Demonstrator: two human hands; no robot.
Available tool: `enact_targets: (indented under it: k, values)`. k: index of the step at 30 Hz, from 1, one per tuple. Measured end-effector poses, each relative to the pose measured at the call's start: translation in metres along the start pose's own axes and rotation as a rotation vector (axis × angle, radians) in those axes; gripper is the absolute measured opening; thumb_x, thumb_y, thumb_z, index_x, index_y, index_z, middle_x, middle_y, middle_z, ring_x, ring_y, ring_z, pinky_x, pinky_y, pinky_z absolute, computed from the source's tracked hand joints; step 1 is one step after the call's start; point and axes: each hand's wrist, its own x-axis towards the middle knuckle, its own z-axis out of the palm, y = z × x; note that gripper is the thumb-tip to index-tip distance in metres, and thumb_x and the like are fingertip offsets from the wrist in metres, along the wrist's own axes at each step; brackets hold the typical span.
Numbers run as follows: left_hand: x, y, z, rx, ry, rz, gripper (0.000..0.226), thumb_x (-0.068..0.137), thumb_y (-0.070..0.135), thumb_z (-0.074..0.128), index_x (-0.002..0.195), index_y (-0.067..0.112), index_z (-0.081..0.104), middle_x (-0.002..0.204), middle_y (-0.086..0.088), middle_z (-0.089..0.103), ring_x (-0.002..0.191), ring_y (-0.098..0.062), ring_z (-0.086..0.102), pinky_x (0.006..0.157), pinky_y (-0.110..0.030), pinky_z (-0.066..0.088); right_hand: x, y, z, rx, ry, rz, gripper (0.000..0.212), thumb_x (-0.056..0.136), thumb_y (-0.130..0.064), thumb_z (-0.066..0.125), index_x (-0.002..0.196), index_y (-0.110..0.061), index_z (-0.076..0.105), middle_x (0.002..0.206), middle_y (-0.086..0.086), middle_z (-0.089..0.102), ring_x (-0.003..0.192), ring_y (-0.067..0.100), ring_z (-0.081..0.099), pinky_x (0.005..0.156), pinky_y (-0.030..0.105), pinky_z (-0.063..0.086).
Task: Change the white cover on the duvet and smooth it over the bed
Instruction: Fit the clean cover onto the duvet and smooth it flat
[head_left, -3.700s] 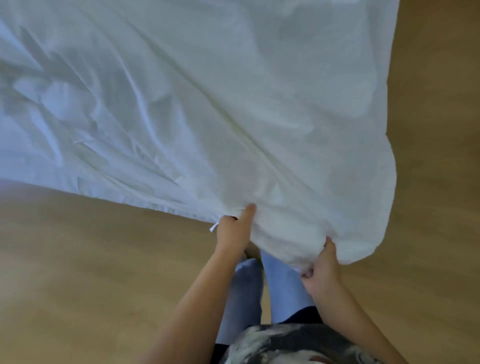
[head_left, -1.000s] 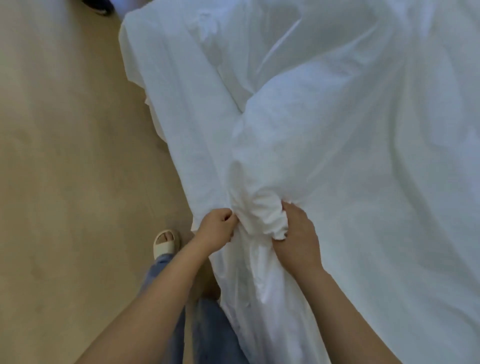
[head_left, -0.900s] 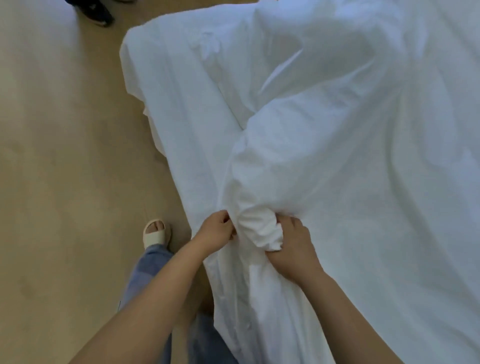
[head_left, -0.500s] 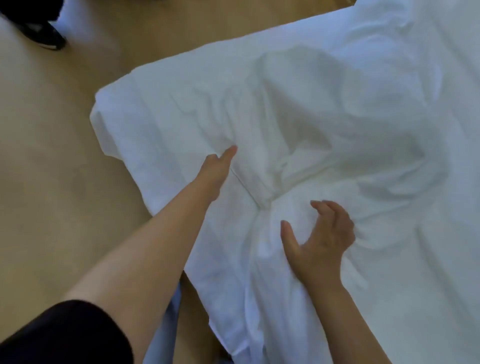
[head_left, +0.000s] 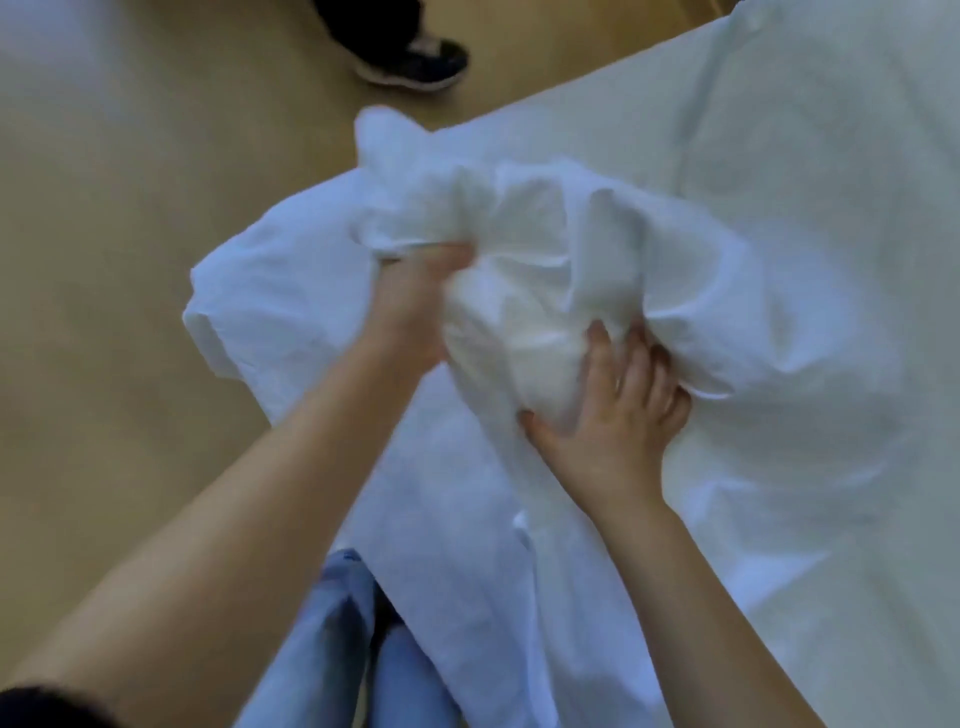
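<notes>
Light wooden floor fills the left side of the view, and the bed, dressed in white, fills the right. The white cover lies on the near corner of the bed, gathered into a raised, heavily creased bundle at the centre of the view. Its looser layers spread flat to the right across the bed and hang over the bed edge to the left and toward the bottom of the view. The left hand is motion-blurred; its fingers are curled into a fist around a bunch of fabric at the upper left of the bundle. The right hand lies against the lower right of the bundle, palm on the cloth. Its fingers are spread and extended, pressing into the fabric, with the thumb held out to the left under the rounded lump. Whether that lump is the duvet or only folded cover cannot be told. Both forearms are bare. A dark sleeve shows at the lower-left corner. Blue jeans on the wearer's legs show at the bottom, just beside the hanging cloth. A dark shoe of another person stands on the floor near the top edge, well apart from the hands.
</notes>
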Motion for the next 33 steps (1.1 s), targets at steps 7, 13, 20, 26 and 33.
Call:
enact_targets:
  k: [7,13,20,26,33]
  values:
    - [-0.061,0.159,-0.171,0.177,0.319,0.192,0.032,0.089,-0.004,0.045,0.087,0.014,0.071,0.075,0.005,0.073,0.069,-0.011,0.069,0.063,-0.024,0.058,-0.011,-0.19,-0.002,0.29,-0.313,-0.537,0.098,0.068,-0.077,0.044,0.148,-0.027,0.016,0.157,0.008,0.019,0.142,0.027,0.023,0.103,0.056,0.028]
    - [-0.013,0.1,-0.241,0.058,0.438,0.048,0.038,0.088,0.001,0.056,0.126,-0.002,0.053,0.117,-0.018,0.063,0.103,-0.034,0.062,0.083,-0.039,0.055,-0.005,-0.241,0.073,0.177,-0.748,-0.583,0.094,0.084,-0.06,0.053,0.151,-0.021,-0.001,0.159,0.002,-0.005,0.146,0.022,-0.004,0.116,0.044,0.002]
    - [-0.016,0.012,-0.239,0.014,0.351,-0.348,0.027,0.08,0.02,0.069,0.103,0.006,0.067,0.095,-0.009,0.07,0.078,-0.021,0.068,0.065,-0.03,0.056,-0.006,-0.181,0.065,0.101,-0.201,-0.519,0.078,0.063,-0.031,0.083,0.129,-0.003,0.054,0.136,0.026,0.047,0.125,0.045,0.044,0.101,0.054,0.034]
    - [-0.054,0.054,-0.226,-0.028,0.371,-0.026,0.014,0.066,0.002,0.07,0.058,0.013,0.074,0.067,-0.001,0.071,0.063,-0.016,0.067,0.054,-0.022,0.052,0.012,-0.186,0.037,0.207,0.08,-0.417,0.073,0.077,-0.05,0.043,0.138,-0.008,0.045,0.14,0.021,0.045,0.132,0.033,0.034,0.101,0.064,0.023]
    - [-0.064,0.01,-0.3,0.082,0.761,-0.238,0.006,0.084,0.004,0.064,0.089,0.004,0.062,0.086,-0.014,0.064,0.081,-0.027,0.062,0.068,-0.033,0.051,-0.035,-0.211,0.088,-0.084,-0.638,-0.749,0.078,0.091,-0.048,0.044,0.151,-0.022,0.003,0.159,0.004,-0.013,0.145,0.022,-0.014,0.113,0.046,-0.012]
